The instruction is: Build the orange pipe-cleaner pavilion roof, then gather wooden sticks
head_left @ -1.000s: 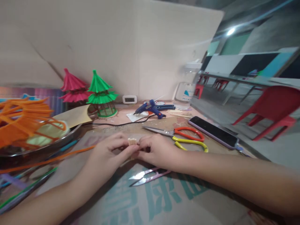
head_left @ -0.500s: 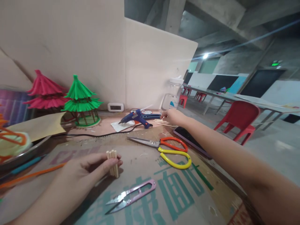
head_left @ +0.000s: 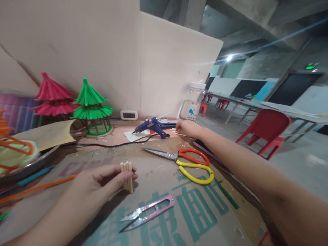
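Observation:
My left hand (head_left: 102, 181) is closed round a small bundle of short wooden sticks (head_left: 127, 175), held upright on the cardboard-covered table (head_left: 200, 218). My right hand (head_left: 186, 128) is stretched far out to the back of the table, its fingers curled down onto loose thin wooden sticks (head_left: 176, 130) lying beside the blue glue gun (head_left: 151, 127). Whether it grips a stick is hidden by the hand.
Orange-and-yellow scissors (head_left: 187, 162) and pink thread snips (head_left: 148, 213) lie between my arms. A phone (head_left: 205, 150) lies under my right forearm. Green (head_left: 92, 109) and pink (head_left: 53, 99) paper pavilions stand at the back left, with a metal tray (head_left: 30, 164) and pipe cleaners (head_left: 33, 189) at left. A water bottle (head_left: 192, 102) stands at the back.
A second ago both hands held the stick bundle together. My right hand let go and reached out to the loose sticks by the glue gun; my left hand keeps the bundle.

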Available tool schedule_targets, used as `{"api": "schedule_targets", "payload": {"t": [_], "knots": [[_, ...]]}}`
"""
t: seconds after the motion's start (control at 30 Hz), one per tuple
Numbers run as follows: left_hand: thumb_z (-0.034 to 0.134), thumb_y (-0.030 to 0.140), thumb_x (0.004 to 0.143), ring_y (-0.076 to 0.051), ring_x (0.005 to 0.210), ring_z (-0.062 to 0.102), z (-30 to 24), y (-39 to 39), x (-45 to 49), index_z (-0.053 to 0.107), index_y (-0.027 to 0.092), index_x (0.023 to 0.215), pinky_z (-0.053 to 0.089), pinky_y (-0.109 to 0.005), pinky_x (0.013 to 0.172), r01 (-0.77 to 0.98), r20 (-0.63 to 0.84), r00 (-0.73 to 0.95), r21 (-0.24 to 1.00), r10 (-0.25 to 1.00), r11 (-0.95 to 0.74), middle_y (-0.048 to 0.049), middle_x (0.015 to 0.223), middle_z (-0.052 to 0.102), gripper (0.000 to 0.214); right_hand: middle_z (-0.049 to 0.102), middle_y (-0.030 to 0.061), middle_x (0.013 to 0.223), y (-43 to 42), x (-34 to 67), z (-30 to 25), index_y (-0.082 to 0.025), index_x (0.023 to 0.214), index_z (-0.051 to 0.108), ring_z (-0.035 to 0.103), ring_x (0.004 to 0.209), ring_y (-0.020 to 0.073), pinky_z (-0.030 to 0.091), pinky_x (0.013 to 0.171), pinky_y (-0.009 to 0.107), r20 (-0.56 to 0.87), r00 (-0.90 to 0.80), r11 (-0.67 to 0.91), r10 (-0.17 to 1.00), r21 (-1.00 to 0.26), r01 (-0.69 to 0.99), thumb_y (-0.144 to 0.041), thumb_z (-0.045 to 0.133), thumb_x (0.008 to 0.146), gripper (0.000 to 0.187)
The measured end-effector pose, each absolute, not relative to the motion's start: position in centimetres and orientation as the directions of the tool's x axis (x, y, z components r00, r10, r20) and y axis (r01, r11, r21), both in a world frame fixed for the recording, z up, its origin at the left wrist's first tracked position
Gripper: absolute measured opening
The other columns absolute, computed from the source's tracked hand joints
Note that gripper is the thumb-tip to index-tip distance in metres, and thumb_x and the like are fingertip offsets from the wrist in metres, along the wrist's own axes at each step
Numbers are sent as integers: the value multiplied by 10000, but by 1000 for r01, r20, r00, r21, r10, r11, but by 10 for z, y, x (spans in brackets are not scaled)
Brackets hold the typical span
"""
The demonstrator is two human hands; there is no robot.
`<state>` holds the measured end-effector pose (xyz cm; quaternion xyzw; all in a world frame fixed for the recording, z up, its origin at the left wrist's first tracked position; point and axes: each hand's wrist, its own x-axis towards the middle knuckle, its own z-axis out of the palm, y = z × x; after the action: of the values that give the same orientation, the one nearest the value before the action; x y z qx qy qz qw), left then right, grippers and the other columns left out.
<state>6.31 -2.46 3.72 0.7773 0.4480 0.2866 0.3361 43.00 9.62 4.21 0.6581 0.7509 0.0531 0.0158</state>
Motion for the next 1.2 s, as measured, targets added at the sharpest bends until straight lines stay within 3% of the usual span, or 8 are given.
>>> {"api": "schedule_targets", "payload": {"t": [0.17,0.5,0.8,0.9,1.0,1.07,1.1,1.2], "knots": [[621,611,868,-259,670,773,38,-26,65,810,263,673,583,-262,590,490,148,438,788,887,-373,-54,726,814,441,822,106,1199,93,430,44,-200,1278,803,754,1066,226,498,852,231,42,-152,147,987,107,983,-221,610,988,348],[603,604,852,-259,677,763,38,-28,66,800,259,661,574,-274,599,491,133,430,796,893,-355,-62,718,810,440,820,174,1133,99,428,43,-154,1127,839,755,1030,276,492,820,270,-20,-163,164,986,190,968,-261,661,938,281],[611,634,841,-270,719,772,38,-28,64,808,243,705,572,-292,631,492,101,419,810,902,-319,-78,765,823,459,803,154,1001,94,427,54,-140,977,786,730,892,249,458,739,276,-26,-143,145,989,86,986,-198,709,883,134],[591,619,870,-255,697,755,36,-28,65,783,228,687,560,-290,628,463,130,434,817,892,-345,-76,741,808,472,786,148,1042,76,422,61,-115,1158,723,715,902,211,470,755,265,74,-148,150,986,-22,988,-152,584,957,247],[587,591,898,-233,675,729,34,-28,64,762,216,684,537,-282,618,428,153,447,829,882,-361,-66,716,791,466,766,70,984,46,410,62,-136,1390,570,673,734,132,491,670,231,134,-193,222,972,-252,942,-235,491,1035,377],[583,577,914,-224,679,722,34,-29,64,754,209,684,526,-280,623,422,146,454,833,879,-356,-64,730,793,467,750,36,886,25,396,61,-145,1274,632,617,607,112,486,585,232,146,-245,274,958,-713,646,-340,618,986,348],[579,570,922,-221,686,721,34,-30,64,755,206,689,523,-279,631,424,139,457,835,879,-352,-62,740,795,466,755,36,881,15,388,60,-153,1168,683,622,606,108,495,577,231,141,-288,267,947,-845,464,-383,685,947,319],[584,541,927,-211,708,717,36,-32,63,770,203,727,512,-270,652,434,132,449,832,884,-344,-48,746,794,434,800,49,933,-9,356,59,-181,1063,748,700,670,124,566,650,260,134,-388,179,912,-980,83,-416,803,875,307]]}}
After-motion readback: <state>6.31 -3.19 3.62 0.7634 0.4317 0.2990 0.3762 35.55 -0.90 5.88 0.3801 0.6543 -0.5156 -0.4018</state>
